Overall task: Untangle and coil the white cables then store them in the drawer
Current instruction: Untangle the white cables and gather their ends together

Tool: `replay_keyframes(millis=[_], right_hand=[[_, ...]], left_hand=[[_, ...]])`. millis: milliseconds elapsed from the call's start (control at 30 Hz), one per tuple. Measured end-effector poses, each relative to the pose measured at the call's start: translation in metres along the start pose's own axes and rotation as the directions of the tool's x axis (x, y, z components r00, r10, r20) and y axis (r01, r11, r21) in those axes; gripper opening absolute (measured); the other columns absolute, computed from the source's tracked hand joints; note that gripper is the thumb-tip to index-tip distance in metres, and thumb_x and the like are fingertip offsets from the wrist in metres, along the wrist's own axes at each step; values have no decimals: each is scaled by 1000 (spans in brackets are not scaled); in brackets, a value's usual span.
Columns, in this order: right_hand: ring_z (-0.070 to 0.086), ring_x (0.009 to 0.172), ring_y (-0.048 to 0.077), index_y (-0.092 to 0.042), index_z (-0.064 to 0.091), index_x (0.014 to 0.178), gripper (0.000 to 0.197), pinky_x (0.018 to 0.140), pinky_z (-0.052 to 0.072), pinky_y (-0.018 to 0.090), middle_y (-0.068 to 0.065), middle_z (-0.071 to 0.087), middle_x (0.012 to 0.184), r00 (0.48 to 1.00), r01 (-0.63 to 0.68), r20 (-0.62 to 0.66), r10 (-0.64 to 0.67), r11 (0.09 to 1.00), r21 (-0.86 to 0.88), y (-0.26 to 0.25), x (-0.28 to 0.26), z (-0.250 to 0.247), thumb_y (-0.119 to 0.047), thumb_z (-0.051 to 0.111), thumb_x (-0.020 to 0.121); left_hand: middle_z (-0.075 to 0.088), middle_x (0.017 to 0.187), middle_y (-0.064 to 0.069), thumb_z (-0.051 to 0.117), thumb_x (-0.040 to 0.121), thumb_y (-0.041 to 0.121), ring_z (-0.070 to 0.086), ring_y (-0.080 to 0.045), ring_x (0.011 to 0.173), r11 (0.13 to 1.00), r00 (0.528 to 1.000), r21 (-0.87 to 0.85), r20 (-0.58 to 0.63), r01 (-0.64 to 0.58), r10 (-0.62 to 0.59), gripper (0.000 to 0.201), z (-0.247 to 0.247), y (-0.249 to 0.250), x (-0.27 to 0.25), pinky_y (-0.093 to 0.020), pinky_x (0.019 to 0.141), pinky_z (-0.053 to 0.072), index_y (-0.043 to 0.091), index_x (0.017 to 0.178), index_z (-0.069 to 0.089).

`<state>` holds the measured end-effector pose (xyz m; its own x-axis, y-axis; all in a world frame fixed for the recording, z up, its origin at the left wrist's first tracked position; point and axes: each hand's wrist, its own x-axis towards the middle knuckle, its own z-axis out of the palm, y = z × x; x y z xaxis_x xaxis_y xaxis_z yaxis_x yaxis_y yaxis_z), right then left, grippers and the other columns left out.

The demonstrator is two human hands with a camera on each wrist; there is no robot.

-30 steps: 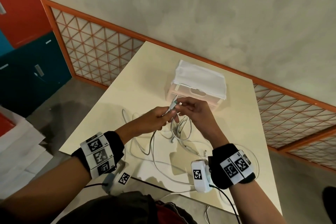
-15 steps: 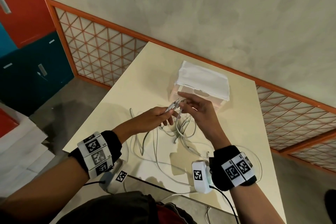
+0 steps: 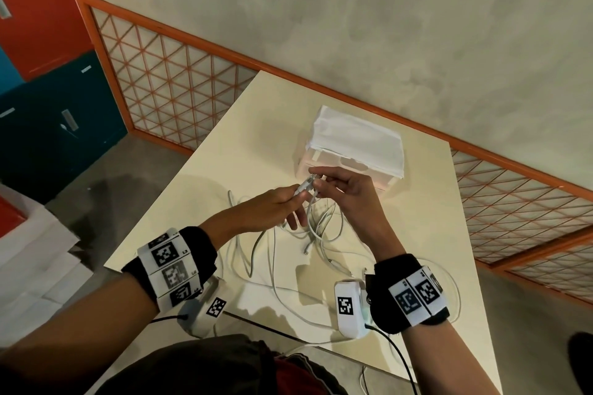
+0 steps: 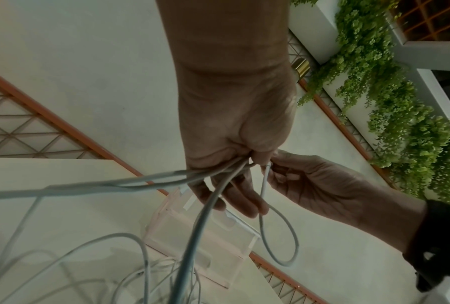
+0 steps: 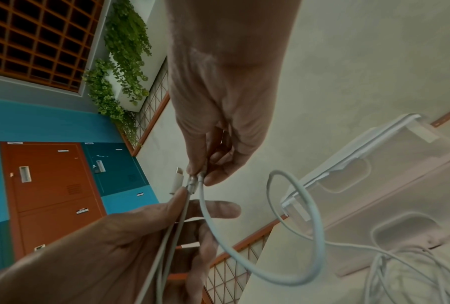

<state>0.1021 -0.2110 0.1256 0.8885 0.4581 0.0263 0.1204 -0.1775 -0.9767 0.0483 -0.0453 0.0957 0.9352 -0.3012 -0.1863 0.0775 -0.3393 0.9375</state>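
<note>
Both hands meet in the air just in front of the drawer box [image 3: 382, 184]. My left hand [image 3: 296, 199] grips several white cable strands [image 4: 213, 185] with their plug ends [image 3: 305, 187] sticking out past the thumb. My right hand [image 3: 316, 183] pinches one cable end [image 5: 200, 179] beside a plug [image 5: 178, 179] held by the left hand. From that end a loop [image 5: 309, 236] hangs down. The rest of the white cables [image 3: 321, 231] lie tangled on the cream table [image 3: 240, 144] below the hands. The translucent pinkish drawer box stands closed.
A folded white cloth [image 3: 356, 141] lies on top of the drawer box. Cable loops [image 3: 288, 308] run over the near part of the table, one toward its right edge. Behind the table are an orange lattice rail [image 3: 179, 74] and a plaster wall; lockers [image 3: 48, 112] stand at left.
The hands have stayed together in front of the drawer box. The right hand's fingers spread for a moment and now pinch one cable end again; the left hand keeps its hold.
</note>
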Motion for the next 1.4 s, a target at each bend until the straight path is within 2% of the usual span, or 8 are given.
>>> replay_keyframes(millis=[267, 567, 767, 867, 967, 1100, 1233, 1400], right_hand=[[66, 85, 27, -10, 72, 105, 22, 83, 52, 22, 12, 71, 88, 999, 19, 42, -19, 1000, -16, 1, 4, -5, -11, 69, 83], [67, 80, 21, 0, 64, 118, 29, 82, 58, 30, 6, 50, 90, 998, 54, 17, -57, 992, 116, 3, 5, -1, -5, 58, 90], [63, 105, 14, -21, 39, 137, 55, 99, 49, 36, 6, 66, 105, 993, -47, 102, 51, 998, -46, 16, 0, 6, -55, 28, 95], [67, 98, 13, -37, 68, 97, 64, 100, 43, 33, 5, 74, 90, 897, -99, 367, 245, 922, -374, 39, -8, 8, -68, 13, 89], [60, 61, 13, -19, 66, 59, 69, 76, 46, 26, 4, 64, 61, 899, -92, 289, 328, 788, -609, 52, -12, -19, -62, 23, 92], [52, 57, 13, -18, 53, 58, 52, 65, 41, 26, 0, 59, 61, 938, -132, 135, 318, 692, -710, 68, -9, -74, -50, 38, 96], [51, 66, 5, -13, 55, 76, 26, 69, 38, 25, -1, 61, 73, 984, -93, 58, 167, 766, -636, 57, -1, -102, -29, 50, 96], [50, 64, 5, -15, 60, 71, 19, 64, 38, 17, 4, 62, 69, 992, 98, 120, -39, 837, -538, 13, 9, -73, -25, 67, 86]], left_hand=[[63, 96, 7, 26, 102, 40, 55, -6, 84, 991, 973, -54, 206, 122, -108, 42, -18, 10, 2, -22, 79, 45, 19, 114, 61], [60, 97, -5, 28, 101, 37, 55, -10, 95, 997, 999, -75, 38, -1, 4, 39, -3, 5, 12, -16, 85, 42, 13, 84, 53], [29, 56, 6, 25, 102, 37, 33, -8, 44, 932, 987, -346, -148, -106, 57, 37, 3, 16, 13, -20, 52, 42, 14, 74, 36], [27, 50, 12, 21, 102, 39, 20, -3, 41, 900, 962, -398, -263, -176, 72, 40, -9, 23, 13, -15, 39, 20, 18, 71, 35], [33, 45, 11, 22, 101, 40, 24, -1, 38, 923, 907, -319, -416, -217, 70, 40, -31, 21, 11, -15, 37, 23, 18, 70, 35], [35, 55, 2, 32, 100, 43, 34, -15, 49, 995, 775, 38, -624, -96, 99, 47, -46, 0, 5, -26, 52, 32, 6, 77, 49], [47, 56, 2, 58, 88, 44, 43, -11, 52, 966, 828, 246, -557, 81, 72, 34, -36, -8, 1, -14, 52, 35, 20, 67, 48], [55, 57, 1, 79, 71, 40, 41, -5, 50, 997, 910, 78, -413, -15, 46, 23, -12, 0, 10, -14, 51, 32, 22, 76, 66]])
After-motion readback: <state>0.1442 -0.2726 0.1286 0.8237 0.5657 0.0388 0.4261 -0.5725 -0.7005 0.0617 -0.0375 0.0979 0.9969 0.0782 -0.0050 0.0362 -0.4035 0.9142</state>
